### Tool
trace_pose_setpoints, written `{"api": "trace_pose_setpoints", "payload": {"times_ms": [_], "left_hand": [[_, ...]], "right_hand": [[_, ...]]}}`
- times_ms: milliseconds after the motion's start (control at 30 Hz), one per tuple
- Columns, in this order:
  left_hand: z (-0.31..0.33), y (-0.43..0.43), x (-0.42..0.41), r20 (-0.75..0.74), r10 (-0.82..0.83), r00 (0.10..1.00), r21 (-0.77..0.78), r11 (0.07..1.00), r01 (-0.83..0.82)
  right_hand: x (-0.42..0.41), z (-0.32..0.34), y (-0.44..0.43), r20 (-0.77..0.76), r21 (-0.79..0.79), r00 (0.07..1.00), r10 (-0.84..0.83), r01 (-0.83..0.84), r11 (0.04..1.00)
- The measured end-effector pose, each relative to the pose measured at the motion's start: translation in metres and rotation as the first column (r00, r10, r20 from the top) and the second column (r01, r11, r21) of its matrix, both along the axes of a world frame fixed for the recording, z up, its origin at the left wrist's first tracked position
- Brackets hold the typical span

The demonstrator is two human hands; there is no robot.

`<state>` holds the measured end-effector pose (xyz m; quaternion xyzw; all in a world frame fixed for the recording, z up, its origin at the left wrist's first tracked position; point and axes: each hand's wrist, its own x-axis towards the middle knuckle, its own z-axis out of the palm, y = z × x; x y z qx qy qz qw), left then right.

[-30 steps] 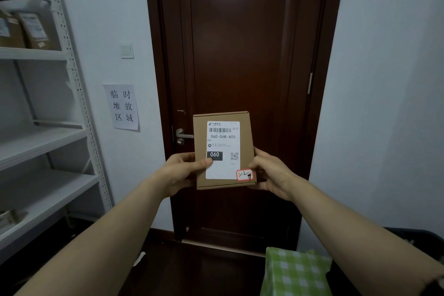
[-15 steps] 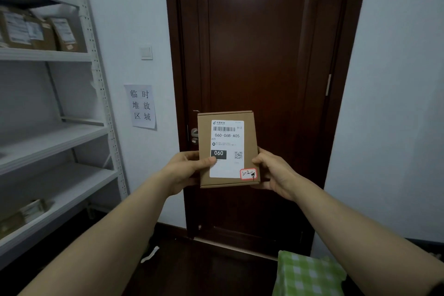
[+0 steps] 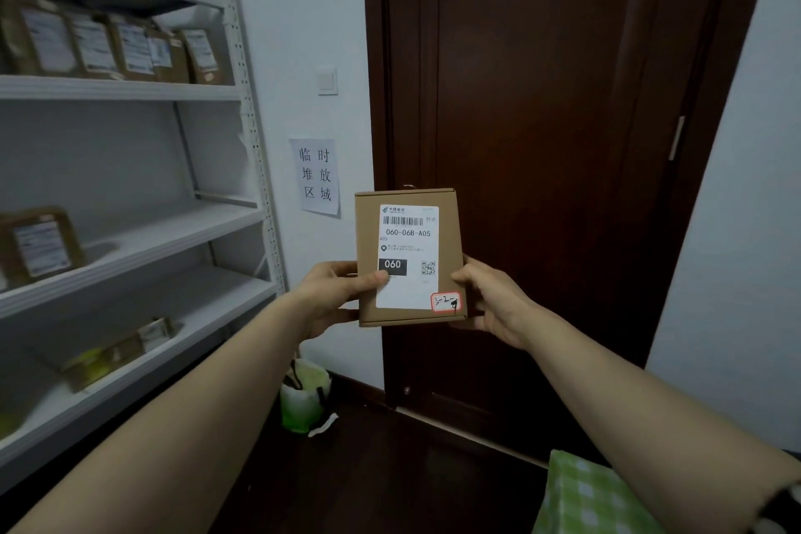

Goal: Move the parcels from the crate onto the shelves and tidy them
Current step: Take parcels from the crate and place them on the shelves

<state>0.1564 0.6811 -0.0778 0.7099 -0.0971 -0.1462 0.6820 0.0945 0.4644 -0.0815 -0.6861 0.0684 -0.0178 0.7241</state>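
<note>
both hands on the cardboard parcel (image 3: 409,258), left hand (image 3: 336,295) and right hand (image 3: 490,301) each got a grip on a side, held upright before the door (image 3: 542,121), white shelves (image 3: 130,230) off left

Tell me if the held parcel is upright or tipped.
Upright. The parcel faces the camera, label text level and right way up, left hand and right hand gripping its sides.

Parcel storeroom: white metal shelving (image 3: 130,89), labelled boxes (image 3: 108,48), storage-area sign (image 3: 315,176).
</note>
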Motion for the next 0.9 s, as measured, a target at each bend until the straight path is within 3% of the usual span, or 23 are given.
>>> {"api": "trace_pose_setpoints", "payload": {"times_ms": [900], "left_hand": [[-0.001, 0.069, -0.008, 0.012, 0.185, 0.983, -0.032, 0.982, -0.184]], "right_hand": [[0.024, 0.003, 0.066, -0.001, -0.009, 0.987, 0.162, -0.162, 0.987]]}}
